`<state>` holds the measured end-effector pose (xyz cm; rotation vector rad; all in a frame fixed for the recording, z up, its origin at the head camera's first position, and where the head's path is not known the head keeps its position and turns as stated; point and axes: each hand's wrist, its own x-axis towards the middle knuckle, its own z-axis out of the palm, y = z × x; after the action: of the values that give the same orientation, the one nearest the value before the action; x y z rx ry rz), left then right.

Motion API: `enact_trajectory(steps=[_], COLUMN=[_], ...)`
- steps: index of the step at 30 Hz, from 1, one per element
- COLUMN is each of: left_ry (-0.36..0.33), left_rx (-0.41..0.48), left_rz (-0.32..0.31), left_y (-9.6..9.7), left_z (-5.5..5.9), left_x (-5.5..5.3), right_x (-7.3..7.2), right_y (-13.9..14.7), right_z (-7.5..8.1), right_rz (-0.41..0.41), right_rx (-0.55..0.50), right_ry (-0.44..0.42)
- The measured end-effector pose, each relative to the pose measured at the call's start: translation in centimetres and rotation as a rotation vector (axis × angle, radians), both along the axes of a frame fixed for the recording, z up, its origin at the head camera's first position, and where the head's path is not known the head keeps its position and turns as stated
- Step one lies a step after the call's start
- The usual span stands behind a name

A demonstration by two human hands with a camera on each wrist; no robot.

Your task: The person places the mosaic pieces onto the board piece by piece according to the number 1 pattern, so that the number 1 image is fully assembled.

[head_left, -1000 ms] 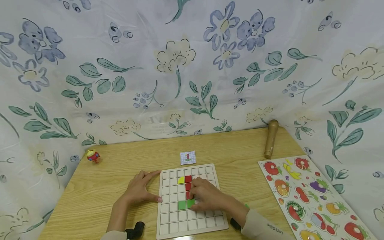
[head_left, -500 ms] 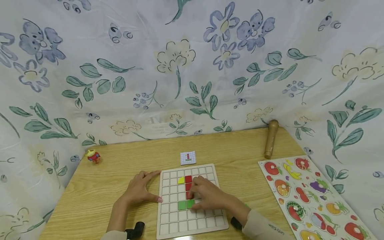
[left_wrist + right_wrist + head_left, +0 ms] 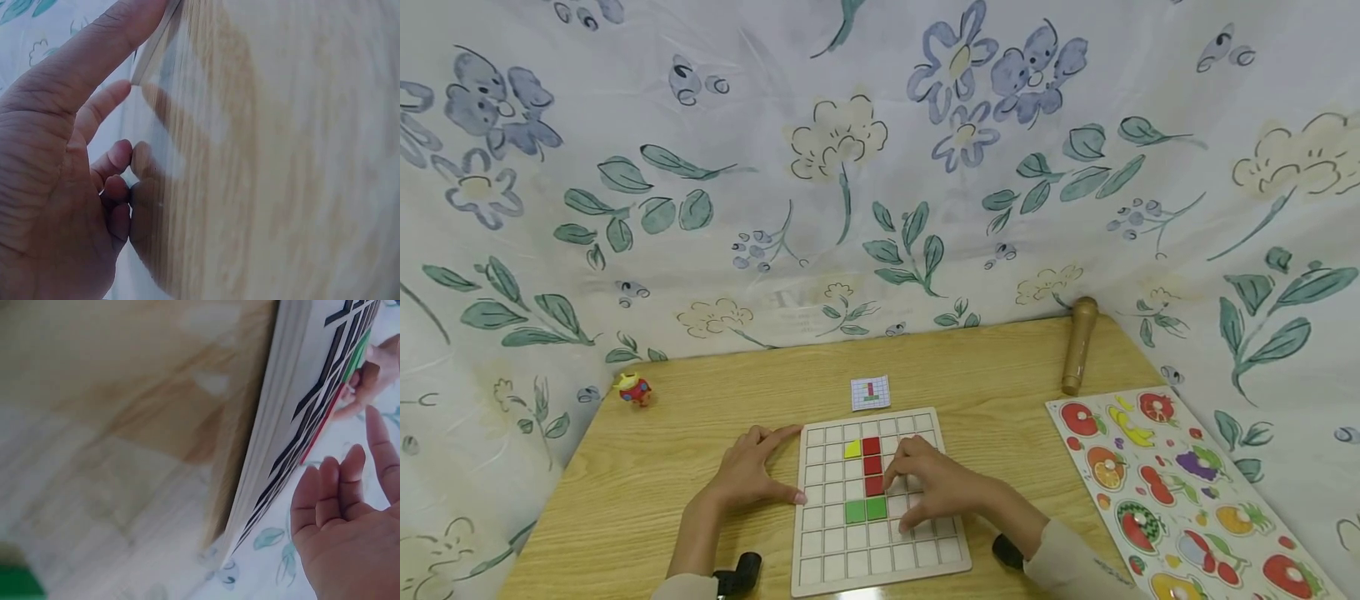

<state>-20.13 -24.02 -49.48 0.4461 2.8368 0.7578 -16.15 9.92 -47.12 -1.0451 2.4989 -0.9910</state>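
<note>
A pale square grid board lies on the table with tiles in its cells. One yellow tile sits beside the top of a column of three red tiles. Two green tiles lie side by side just below that column. My left hand touches the board's left side, its thumb on the edge and its index finger at the upper corner. Over the board's right half hovers my right hand, thumb and fingers apart and holding nothing; in the right wrist view its fingers are loosely bent.
A small pattern card lies behind the board. A fruit puzzle board and a wooden microphone-shaped toy are on the right, a red-and-yellow figurine on the far left. Something green shows on the table in the right wrist view.
My right hand has moved right, off the green tile it was touching, and its fingers have spread apart. Both green tiles now show fully. The left hand has stayed put.
</note>
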Motion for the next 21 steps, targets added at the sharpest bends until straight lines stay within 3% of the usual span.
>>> enact_trajectory(steps=[9,21], left_ry=[-0.003,0.026], left_rx=[0.002,-0.011], left_rz=[-0.005,-0.019], left_y=[0.1,0.1], left_z=[0.2,0.1], left_x=[0.1,0.1], right_x=[-0.1,0.4], right_y=[2.9,6.8], right_z=[0.3,0.3], right_rz=[-0.035,-0.044], right_rx=[-0.034,-0.057], right_ry=[-0.094,-0.131])
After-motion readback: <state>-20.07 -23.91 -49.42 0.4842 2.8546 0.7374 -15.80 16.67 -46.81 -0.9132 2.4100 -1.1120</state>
